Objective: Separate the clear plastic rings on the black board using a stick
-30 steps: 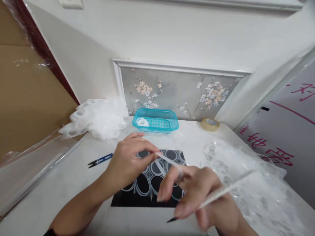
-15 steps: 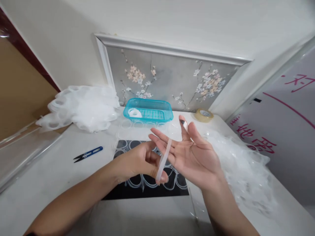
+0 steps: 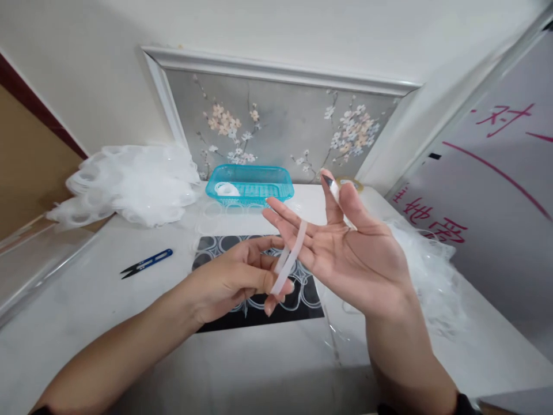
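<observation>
My left hand (image 3: 248, 274) pinches a translucent white ring (image 3: 290, 262) between thumb and fingers. The ring's far end rests against the outstretched fingers of my right hand (image 3: 358, 248), which is turned palm up. Between that hand's thumb and index finger sits a small pointed metal blade (image 3: 332, 185), its tip upward; the rest of it is hidden. Below both hands lies a black mat (image 3: 276, 323) carrying a clear sheet with several ring outlines (image 3: 309, 295).
A turquoise basket (image 3: 283, 187) with white rings (image 3: 227, 189) stands at the back. Piles of translucent ring sheets lie left (image 3: 133, 181) and right (image 3: 440, 282). Blue thread snips (image 3: 149, 262) are on the left, and a tape roll (image 3: 349, 183) is partly hidden behind my right hand.
My right hand has turned its palm further toward me and risen slightly in view. The ring now shows both its sides, a bit more opened. The camera view has shifted slightly.
</observation>
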The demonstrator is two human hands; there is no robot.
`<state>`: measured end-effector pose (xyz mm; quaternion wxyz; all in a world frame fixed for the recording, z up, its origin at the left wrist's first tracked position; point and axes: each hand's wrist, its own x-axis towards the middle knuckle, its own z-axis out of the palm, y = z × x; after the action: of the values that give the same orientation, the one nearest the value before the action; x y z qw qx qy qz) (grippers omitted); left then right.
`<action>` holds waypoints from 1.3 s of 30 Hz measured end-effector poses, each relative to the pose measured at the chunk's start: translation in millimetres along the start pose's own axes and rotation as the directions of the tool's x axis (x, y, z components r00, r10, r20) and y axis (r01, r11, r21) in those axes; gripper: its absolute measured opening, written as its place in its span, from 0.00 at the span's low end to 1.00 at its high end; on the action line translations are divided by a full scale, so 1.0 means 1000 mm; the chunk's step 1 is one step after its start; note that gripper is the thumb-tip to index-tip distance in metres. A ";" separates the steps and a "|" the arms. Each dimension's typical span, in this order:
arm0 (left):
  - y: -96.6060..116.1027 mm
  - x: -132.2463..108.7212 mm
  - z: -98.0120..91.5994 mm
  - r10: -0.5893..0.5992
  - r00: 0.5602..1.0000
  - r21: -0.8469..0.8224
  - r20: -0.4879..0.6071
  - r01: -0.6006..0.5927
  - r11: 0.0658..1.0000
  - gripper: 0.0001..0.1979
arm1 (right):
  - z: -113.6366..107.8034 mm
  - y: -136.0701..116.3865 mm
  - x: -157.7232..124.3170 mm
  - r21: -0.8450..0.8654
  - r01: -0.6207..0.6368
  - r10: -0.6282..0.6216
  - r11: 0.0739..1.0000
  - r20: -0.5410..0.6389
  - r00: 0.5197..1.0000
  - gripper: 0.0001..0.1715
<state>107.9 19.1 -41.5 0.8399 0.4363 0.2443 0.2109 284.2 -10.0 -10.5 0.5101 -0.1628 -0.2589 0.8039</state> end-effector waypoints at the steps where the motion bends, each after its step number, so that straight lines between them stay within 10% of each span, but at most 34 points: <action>1: 0.000 -0.001 0.002 0.002 1.000 0.001 0.003 -0.002 1.000 0.24 | 0.000 0.000 0.000 -0.010 -0.002 0.002 1.000 0.001 1.000 0.17; 6: -0.008 -0.003 0.003 0.129 0.987 0.237 -0.100 -0.102 0.966 0.29 | -0.001 0.006 0.003 -0.003 -0.014 0.014 1.000 -0.055 0.998 0.15; 8: -0.013 0.000 -0.001 0.379 0.900 0.422 -0.213 -0.265 0.867 0.38 | -0.002 0.008 0.005 0.001 -0.031 0.031 1.000 -0.073 0.997 0.15; 10: -0.017 0.003 -0.005 0.713 0.659 0.602 -0.239 -0.476 0.641 0.43 | -0.001 0.010 0.005 -0.012 -0.065 0.064 0.998 -0.065 0.996 0.15; 13: -0.015 0.006 -0.009 0.981 0.147 0.765 -0.123 -0.617 0.188 0.37 | 0.001 0.012 0.003 -0.063 -0.110 0.109 0.992 -0.018 0.994 0.18; 15: -0.008 0.004 -0.008 0.999 -0.012 0.794 -0.051 -0.608 0.034 0.31 | 0.002 0.013 0.001 -0.101 -0.141 0.145 0.985 0.031 0.989 0.21; 22: 0.008 -0.005 -0.014 0.984 0.176 0.836 0.009 -0.542 0.089 0.22 | 0.003 0.017 -0.003 -0.160 -0.300 0.324 0.941 0.159 0.933 0.21; 39: 0.013 -0.001 -0.024 0.945 0.318 0.843 -0.076 -0.485 0.231 0.23 | 0.006 0.015 -0.005 -0.202 -0.288 0.322 0.936 0.163 0.933 0.25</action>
<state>90.7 40.8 -42.0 0.2632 0.6837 0.2976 0.6121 272.3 -21.6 -13.9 0.3348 -0.1664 -0.3480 0.8597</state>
